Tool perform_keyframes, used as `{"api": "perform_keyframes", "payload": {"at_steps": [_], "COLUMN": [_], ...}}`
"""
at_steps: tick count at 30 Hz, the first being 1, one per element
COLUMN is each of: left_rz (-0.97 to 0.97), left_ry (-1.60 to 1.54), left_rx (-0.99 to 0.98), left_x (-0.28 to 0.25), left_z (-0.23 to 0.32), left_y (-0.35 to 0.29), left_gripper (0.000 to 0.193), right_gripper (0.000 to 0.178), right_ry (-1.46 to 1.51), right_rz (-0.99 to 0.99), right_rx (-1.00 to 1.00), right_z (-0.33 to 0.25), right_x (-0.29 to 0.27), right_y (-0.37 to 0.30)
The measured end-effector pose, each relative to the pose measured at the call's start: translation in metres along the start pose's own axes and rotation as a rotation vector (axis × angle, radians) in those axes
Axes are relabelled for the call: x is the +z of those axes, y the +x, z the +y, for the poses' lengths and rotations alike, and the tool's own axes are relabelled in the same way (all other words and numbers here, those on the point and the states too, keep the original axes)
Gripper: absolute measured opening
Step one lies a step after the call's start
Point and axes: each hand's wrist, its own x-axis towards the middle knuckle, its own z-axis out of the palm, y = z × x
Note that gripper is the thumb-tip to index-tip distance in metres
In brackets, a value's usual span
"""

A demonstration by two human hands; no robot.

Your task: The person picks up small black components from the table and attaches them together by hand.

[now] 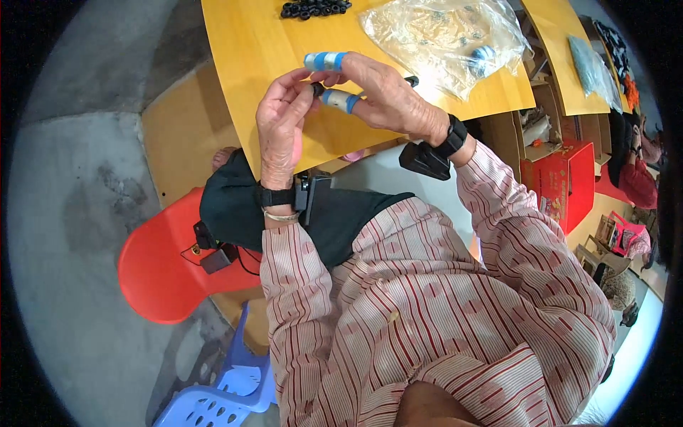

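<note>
Over the near-left edge of a yellow table (245, 50), both my hands are raised close together. Between the thumb and fingers of my left hand (281, 124) is a small black piece (317, 90), probably a ring-like part. The taped thumb of my right hand (391, 96) comes up to that piece. Blue and white tape wraps its thumb and index finger. A dark tip (412, 81) sticks out past the back of my right hand; the rest of that thing is hidden. Several small black rings (316, 8) lie in a pile at the far edge.
A clear plastic bag (441, 28) with something blue lies on the table's right. Beside me at left stand a red chair (156, 256) with small black devices on it and a blue plastic stool (206, 406). Red boxes (569, 185) and another person (640, 171) are at right.
</note>
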Motion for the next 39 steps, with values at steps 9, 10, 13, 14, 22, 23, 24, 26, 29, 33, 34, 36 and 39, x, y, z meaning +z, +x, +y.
{"api": "perform_keyframes", "payload": {"at_steps": [9, 10, 13, 14, 22, 23, 24, 26, 29, 33, 34, 36, 39], "left_rz": [-0.017, -0.017, -0.016, -0.028, 0.037, 0.052, 0.047, 0.024, -0.005, -0.001, 0.033, 0.012, 0.01], "left_ry": [-0.078, -0.077, -0.099, -0.113, -0.049, -0.041, -0.014, 0.008, 0.106, 0.158, 0.189, 0.188, 0.209], "left_rx": [-0.035, -0.037, -0.043, -0.029, -0.083, -0.089, -0.087, -0.092, -0.061, -0.08, -0.082, -0.089, -0.097], "left_x": [-0.001, -0.001, -0.003, -0.004, 0.0, -0.002, -0.002, -0.003, 0.002, 0.004, 0.0, 0.002, -0.001], "left_z": [0.005, 0.005, 0.003, 0.003, -0.001, 0.0, 0.0, -0.001, -0.004, -0.005, 0.004, -0.004, -0.006], "left_y": [0.0, 0.0, 0.001, 0.001, 0.002, 0.002, 0.002, 0.002, 0.004, 0.006, 0.0, 0.005, 0.007], "left_gripper": [0.029, 0.029, 0.027, 0.026, 0.022, 0.021, 0.02, 0.019, 0.019, 0.02, 0.02, 0.019, 0.021], "right_gripper": [0.038, 0.038, 0.035, 0.032, 0.03, 0.032, 0.033, 0.033, 0.033, 0.028, 0.029, 0.03, 0.029], "right_ry": [0.008, 0.009, 0.007, 0.009, -0.167, -0.188, -0.183, -0.193, -0.216, -0.234, -0.309, -0.478, -0.48], "right_rz": [0.004, 0.006, 0.019, 0.032, 0.122, 0.09, 0.082, 0.08, 0.076, 0.102, 0.149, 0.21, 0.191], "right_rx": [0.207, 0.209, 0.215, 0.219, 0.054, 0.075, 0.075, 0.087, 0.058, 0.109, 0.122, 0.218, 0.39], "right_z": [0.0, 0.0, 0.0, -0.003, 0.001, 0.0, 0.0, 0.002, 0.004, 0.015, 0.019, 0.046, 0.074], "right_x": [0.005, 0.005, 0.006, 0.005, 0.006, 0.008, 0.006, 0.003, -0.006, -0.043, -0.05, -0.077, -0.11], "right_y": [-0.027, -0.028, -0.028, -0.027, -0.023, -0.022, -0.021, -0.022, -0.026, -0.03, -0.026, -0.043, -0.055]}}
